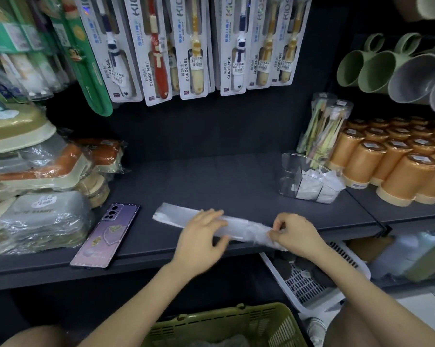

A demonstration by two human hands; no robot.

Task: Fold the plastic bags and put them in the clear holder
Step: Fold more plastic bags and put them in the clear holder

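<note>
Left hand [201,234] presses flat on the strip-folded plastic bag [171,216] at the shelf's [211,181] front edge; right hand [290,234] pinches its end; clear holder [290,164] already holds folded bags [311,187].

Dim, soft, wide-angle edge warp

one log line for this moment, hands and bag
left hand presses long folded clear plastic bag | right hand pinches its end | clear plastic holder holds folded bags
</note>
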